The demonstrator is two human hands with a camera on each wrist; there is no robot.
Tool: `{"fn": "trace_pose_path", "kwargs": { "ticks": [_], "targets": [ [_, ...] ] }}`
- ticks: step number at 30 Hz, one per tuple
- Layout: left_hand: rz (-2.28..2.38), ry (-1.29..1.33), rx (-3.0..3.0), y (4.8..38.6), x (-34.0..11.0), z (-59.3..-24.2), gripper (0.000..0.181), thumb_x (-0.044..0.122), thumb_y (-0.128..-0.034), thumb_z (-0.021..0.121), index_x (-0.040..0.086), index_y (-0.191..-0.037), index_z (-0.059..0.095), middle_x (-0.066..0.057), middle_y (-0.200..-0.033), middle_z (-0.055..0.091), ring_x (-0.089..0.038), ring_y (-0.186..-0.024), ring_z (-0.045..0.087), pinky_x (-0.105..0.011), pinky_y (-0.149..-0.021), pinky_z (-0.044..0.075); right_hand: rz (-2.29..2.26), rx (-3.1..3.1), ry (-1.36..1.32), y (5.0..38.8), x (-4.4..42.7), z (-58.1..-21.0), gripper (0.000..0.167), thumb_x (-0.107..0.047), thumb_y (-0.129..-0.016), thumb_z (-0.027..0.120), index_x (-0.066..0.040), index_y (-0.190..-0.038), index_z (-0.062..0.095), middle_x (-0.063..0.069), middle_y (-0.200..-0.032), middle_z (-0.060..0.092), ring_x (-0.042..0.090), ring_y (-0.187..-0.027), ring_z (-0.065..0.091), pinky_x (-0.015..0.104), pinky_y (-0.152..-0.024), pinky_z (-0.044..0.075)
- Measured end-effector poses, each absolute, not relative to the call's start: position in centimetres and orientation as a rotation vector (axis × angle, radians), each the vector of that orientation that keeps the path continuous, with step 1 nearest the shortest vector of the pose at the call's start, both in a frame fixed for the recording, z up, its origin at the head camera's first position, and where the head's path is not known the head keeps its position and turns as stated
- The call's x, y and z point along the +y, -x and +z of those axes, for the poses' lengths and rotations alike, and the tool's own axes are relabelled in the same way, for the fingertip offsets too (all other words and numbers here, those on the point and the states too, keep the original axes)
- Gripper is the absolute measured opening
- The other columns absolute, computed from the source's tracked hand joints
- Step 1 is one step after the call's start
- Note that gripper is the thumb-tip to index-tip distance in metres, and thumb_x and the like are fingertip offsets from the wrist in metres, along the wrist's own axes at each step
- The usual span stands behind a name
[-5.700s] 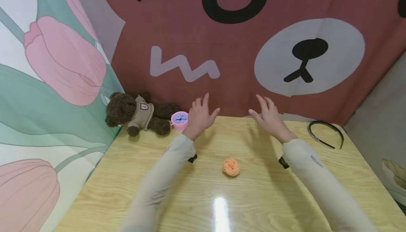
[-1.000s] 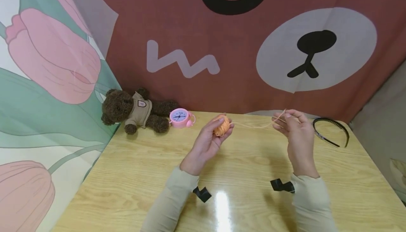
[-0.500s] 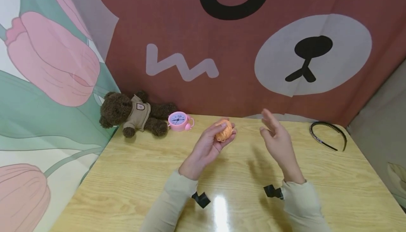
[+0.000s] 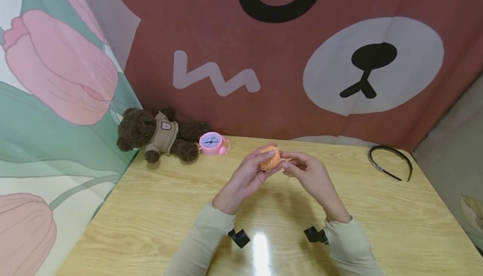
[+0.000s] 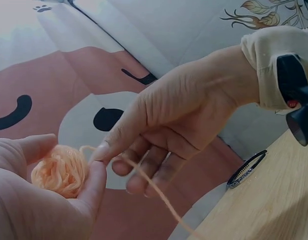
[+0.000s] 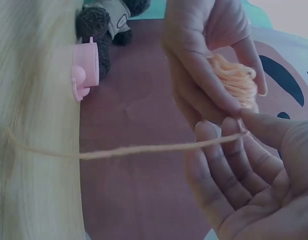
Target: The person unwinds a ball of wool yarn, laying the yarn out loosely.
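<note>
A small ball of orange yarn (image 4: 270, 158) is held in my left hand (image 4: 245, 177), its thumb on one side and fingers behind. My right hand (image 4: 311, 177) is close beside it, thumb and fingertips pinching the loose yarn strand near the ball. In the left wrist view the ball (image 5: 59, 172) sits between thumb and fingers, and the strand (image 5: 166, 202) trails down from the pinch of the right hand (image 5: 178, 110). The right wrist view has the loose end (image 6: 139, 149) stretching away from the right hand's fingertips.
A brown teddy bear (image 4: 164, 134) lies at the back left of the wooden table (image 4: 158, 221). Beside its legs is a pink alarm clock (image 4: 212, 143). A black headband (image 4: 390, 162) lies at the back right. A printed cloth (image 4: 279, 79) hangs behind the table.
From holding a stretched strand out to the right, my right hand has come in to the ball and pinches the strand there. Earlier the ball lay on the table; now my left hand holds it up.
</note>
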State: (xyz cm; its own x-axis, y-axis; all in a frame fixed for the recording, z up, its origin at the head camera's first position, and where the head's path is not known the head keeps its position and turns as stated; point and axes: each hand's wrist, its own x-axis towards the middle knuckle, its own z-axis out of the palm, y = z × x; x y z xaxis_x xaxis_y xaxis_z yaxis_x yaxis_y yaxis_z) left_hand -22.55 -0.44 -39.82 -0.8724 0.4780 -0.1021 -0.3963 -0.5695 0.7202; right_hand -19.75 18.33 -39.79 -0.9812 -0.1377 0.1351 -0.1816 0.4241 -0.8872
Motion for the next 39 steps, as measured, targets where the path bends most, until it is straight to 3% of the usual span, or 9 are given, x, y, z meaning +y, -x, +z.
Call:
{"fn": "trace_pose_path", "kwargs": {
  "ticks": [5, 8, 15, 19, 23, 30, 33, 39],
  "targets": [
    [2.414, -0.126, 1.077, 22.7, -0.3, -39.8, 0.034, 0.006, -0.1023, 0.055, 0.001, -0.135, 0.049, -0.007, -0.116, 0.061, -0.015, -0.105, 0.067, -0.023, -0.093, 0.06, 1.597, -2.608, -0.224, 19.7, 19.2, -39.3, 0.034, -0.04, -0.1, 0.064, -0.015, -0.122, 0.072, 0.007, -0.095, 0.075, 0.021, -0.086, 0.072, 0.026, -0.079, 0.063],
    [2.433, -0.115, 1.076, 22.8, -0.3, -39.8, 0.036, 0.004, -0.1015, 0.055, 0.001, -0.136, 0.048, -0.008, -0.115, 0.061, -0.017, -0.106, 0.067, -0.024, -0.091, 0.061, 1.586, -2.563, -0.147, 19.7, 20.1, -39.0, 0.036, -0.043, -0.099, 0.063, -0.013, -0.117, 0.074, 0.006, -0.095, 0.076, 0.013, -0.085, 0.072, 0.023, -0.077, 0.062],
    [2.465, -0.062, 1.047, 22.8, -0.7, -39.9, 0.028, 0.005, -0.1015, 0.056, 0.006, -0.129, 0.054, -0.011, -0.12, 0.06, -0.021, -0.108, 0.067, -0.026, -0.089, 0.062, 1.666, -2.343, -0.058, 19.6, 21.6, -38.6, 0.034, -0.036, -0.101, 0.063, -0.006, -0.115, 0.072, -0.001, -0.088, 0.071, 0.01, -0.078, 0.07, 0.022, -0.075, 0.063],
    [2.512, 0.003, 0.99, 22.8, -0.9, -39.9, 0.019, 0.007, -0.1014, 0.057, 0.008, -0.121, 0.055, -0.011, -0.117, 0.061, -0.019, -0.102, 0.07, -0.025, -0.088, 0.062, 1.72, -2.25, -0.027, 19.5, 21.9, -38.4, 0.032, -0.035, -0.1, 0.064, -0.008, -0.113, 0.071, 0.0, -0.087, 0.07, 0.011, -0.076, 0.069, 0.022, -0.075, 0.062],
    [2.546, 0.021, 0.981, 22.9, -1.1, -39.9, 0.021, 0.006, -0.1012, 0.058, 0.006, -0.122, 0.056, -0.011, -0.114, 0.064, -0.019, -0.098, 0.072, -0.025, -0.088, 0.062, 1.812, -2.124, 0.056, 19.6, 22.4, -38.1, 0.028, -0.033, -0.098, 0.067, -0.008, -0.111, 0.071, -0.001, -0.083, 0.07, 0.01, -0.071, 0.068, 0.019, -0.071, 0.061],
    [2.594, 0.046, 0.975, 23.3, -1.2, -39.9, 0.017, 0.003, -0.1015, 0.056, 0.005, -0.118, 0.056, -0.01, -0.11, 0.061, -0.018, -0.094, 0.07, -0.023, -0.087, 0.062, 2.001, -1.686, 0.124, 19.8, 23.4, -37.7, 0.024, -0.021, -0.097, 0.069, 0.001, -0.105, 0.068, 0.004, -0.075, 0.065, 0.014, -0.06, 0.064, 0.021, -0.061, 0.061],
    [2.624, 0.068, 0.938, 23.5, -1.2, -39.9, 0.017, 0.006, -0.1021, 0.056, 0.004, -0.119, 0.056, -0.012, -0.111, 0.061, -0.018, -0.094, 0.071, -0.022, -0.086, 0.062, 2.017, -1.569, 0.138, 20.0, 23.9, -37.6, 0.021, -0.018, -0.098, 0.067, 0.002, -0.104, 0.066, 0.005, -0.077, 0.065, 0.014, -0.061, 0.064, 0.021, -0.061, 0.06],
    [2.66, 0.098, 0.883, 23.7, -1.5, -39.8, 0.028, 0.011, -0.1028, 0.058, 0.002, -0.129, 0.053, -0.015, -0.115, 0.061, -0.019, -0.096, 0.073, -0.023, -0.086, 0.062, 1.98, -1.561, 0.214, 20.1, 24.8, -37.8, 0.02, -0.019, -0.1, 0.064, 0.0, -0.106, 0.066, 0.004, -0.093, 0.068, 0.013, -0.077, 0.069, 0.019, -0.071, 0.061]
  ]
}}
